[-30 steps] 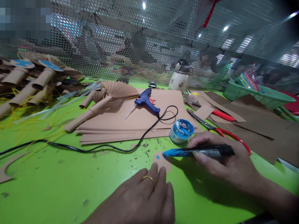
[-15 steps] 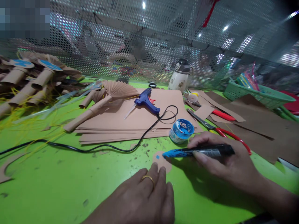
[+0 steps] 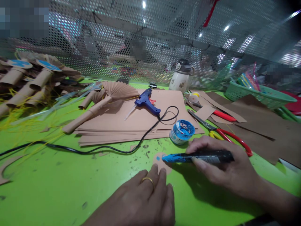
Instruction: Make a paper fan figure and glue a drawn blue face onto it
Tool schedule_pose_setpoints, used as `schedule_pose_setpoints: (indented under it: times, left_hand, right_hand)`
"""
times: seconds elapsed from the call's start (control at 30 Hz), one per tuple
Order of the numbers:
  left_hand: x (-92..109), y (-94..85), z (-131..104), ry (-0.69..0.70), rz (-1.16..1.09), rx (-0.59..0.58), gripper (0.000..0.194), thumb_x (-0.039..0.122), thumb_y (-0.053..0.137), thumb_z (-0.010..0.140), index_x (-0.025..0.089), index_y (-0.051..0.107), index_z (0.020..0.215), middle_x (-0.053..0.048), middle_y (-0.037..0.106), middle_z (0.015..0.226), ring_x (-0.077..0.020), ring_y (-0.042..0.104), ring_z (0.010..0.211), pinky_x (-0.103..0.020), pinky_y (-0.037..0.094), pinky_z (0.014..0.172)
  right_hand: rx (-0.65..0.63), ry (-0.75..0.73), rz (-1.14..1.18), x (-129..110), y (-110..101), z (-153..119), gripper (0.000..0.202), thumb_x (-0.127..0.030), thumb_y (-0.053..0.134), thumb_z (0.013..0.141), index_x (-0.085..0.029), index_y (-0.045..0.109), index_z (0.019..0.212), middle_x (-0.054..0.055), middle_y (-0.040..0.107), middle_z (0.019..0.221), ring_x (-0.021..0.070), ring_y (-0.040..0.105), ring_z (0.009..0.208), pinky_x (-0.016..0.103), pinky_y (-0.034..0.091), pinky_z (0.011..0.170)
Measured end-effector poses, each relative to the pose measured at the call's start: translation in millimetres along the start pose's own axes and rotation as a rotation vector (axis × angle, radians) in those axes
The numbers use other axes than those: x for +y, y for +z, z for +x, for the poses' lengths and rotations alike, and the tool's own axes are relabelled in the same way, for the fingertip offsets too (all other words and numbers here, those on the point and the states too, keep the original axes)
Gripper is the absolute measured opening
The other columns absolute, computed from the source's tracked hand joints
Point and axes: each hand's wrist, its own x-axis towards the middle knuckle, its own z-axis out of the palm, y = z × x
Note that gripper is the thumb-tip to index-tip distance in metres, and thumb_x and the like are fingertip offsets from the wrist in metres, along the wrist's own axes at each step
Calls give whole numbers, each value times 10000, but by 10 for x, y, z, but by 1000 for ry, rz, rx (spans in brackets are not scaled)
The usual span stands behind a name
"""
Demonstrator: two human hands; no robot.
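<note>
A small round brown paper disc (image 3: 167,167) lies on the green tabletop, bearing a small blue mark. My left hand (image 3: 143,196), with a ring on one finger, rests flat with its fingertips on the disc's near edge. Held in my right hand (image 3: 223,172) is a black marker (image 3: 207,155), nearly level, whose blue-smeared end is at the disc beside the mark. Whether its tip touches the paper is hard to see. An open jar of blue paint (image 3: 178,138) stands just behind the marker.
A blue glue gun (image 3: 148,103) lies on stacked brown paper (image 3: 103,122), its black cable (image 3: 98,148) crossing the table. Paper fans (image 3: 121,89) are piled left. Red-handled scissors (image 3: 235,138), brown sheets and a green basket (image 3: 265,97) are right. A bottle (image 3: 180,78) stands behind.
The marker's blue end has shifted slightly left relative to the disc, closer to the blue mark. My left hand stays on the disc. The whole view has moved a little.
</note>
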Motion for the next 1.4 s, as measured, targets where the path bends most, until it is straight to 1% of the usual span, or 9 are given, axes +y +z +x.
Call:
schedule_pose_setpoints:
  times: [0.13, 0.27, 0.47, 0.6, 0.77, 0.93, 1.07, 1.23, 1.4]
  left_hand:
    - [-1, -11, 5, 9, 1, 7, 190, 207, 461, 883, 144, 625, 956, -104, 695, 1080, -246, 649, 1003, -323, 542, 827]
    - [-7, -3, 0, 5, -12, 2, 183, 202, 468, 877, 150, 625, 956, -100, 695, 1086, -245, 647, 1012, -325, 539, 843]
    - [0, 9, -12, 4, -10, 12, 186, 248, 476, 893, 146, 621, 951, -108, 696, 1080, -251, 658, 996, -321, 550, 815]
    - [4, -8, 2, -4, -15, 19, 202, 216, 444, 895, 152, 630, 940, -92, 707, 1053, -248, 666, 964, -334, 555, 799]
    - [-5, -18, 10, -18, -35, 22, 212, 217, 437, 900, 149, 633, 946, -105, 697, 1076, -241, 655, 982, -332, 543, 829]
    - [-1, -12, -8, -9, -39, 24, 217, 215, 429, 910, 150, 632, 946, -103, 693, 1080, -236, 649, 989, -331, 536, 842]
    - [-1, 1, -11, -11, -29, 31, 206, 243, 445, 911, 147, 625, 942, -113, 695, 1069, -242, 652, 988, -329, 539, 837]
    - [-4, -3, -5, 1, -23, 35, 241, 228, 402, 928, 139, 626, 942, -115, 701, 1055, -250, 663, 972, -340, 551, 812]
    - [-6, -20, 31, 1, -21, 41, 289, 198, 360, 932, 136, 643, 920, -110, 709, 1042, -264, 677, 939, -364, 566, 775]
  right_hand:
    - [36, 9, -11, -2, -10, 12, 102, -139, 618, 751, -200, 651, 825, -2, 677, 714, 109, 598, 567, 198, 489, 541]
    - [23, 23, -9, -8, -10, 14, 90, -164, 615, 759, -191, 655, 835, 32, 705, 778, 151, 646, 656, 222, 507, 559]
    - [17, 26, -2, -14, -17, 7, 78, -162, 613, 758, -203, 655, 810, 1, 681, 713, 123, 595, 561, 212, 489, 522]
    - [51, 32, 1, -4, -24, 17, 94, -164, 620, 742, -223, 647, 809, 3, 682, 736, 131, 596, 562, 228, 497, 520]
    - [29, 35, -22, -2, -37, 31, 82, -183, 617, 747, -225, 645, 812, 19, 697, 750, 172, 641, 636, 261, 518, 543]
    - [11, 18, -14, -10, -39, 41, 70, -167, 595, 754, -200, 643, 794, 23, 687, 700, 169, 647, 614, 251, 502, 509]
    - [13, 35, -26, -8, -44, 29, 83, -152, 589, 753, -199, 643, 796, 36, 692, 752, 185, 662, 675, 243, 481, 491]
    - [35, 25, -26, -7, -63, 16, 66, -167, 596, 748, -203, 638, 783, 16, 672, 711, 150, 622, 588, 233, 488, 500]
    - [47, -17, -32, 4, -56, 31, 73, -175, 610, 756, -201, 646, 813, 13, 677, 735, 133, 615, 599, 219, 503, 539]
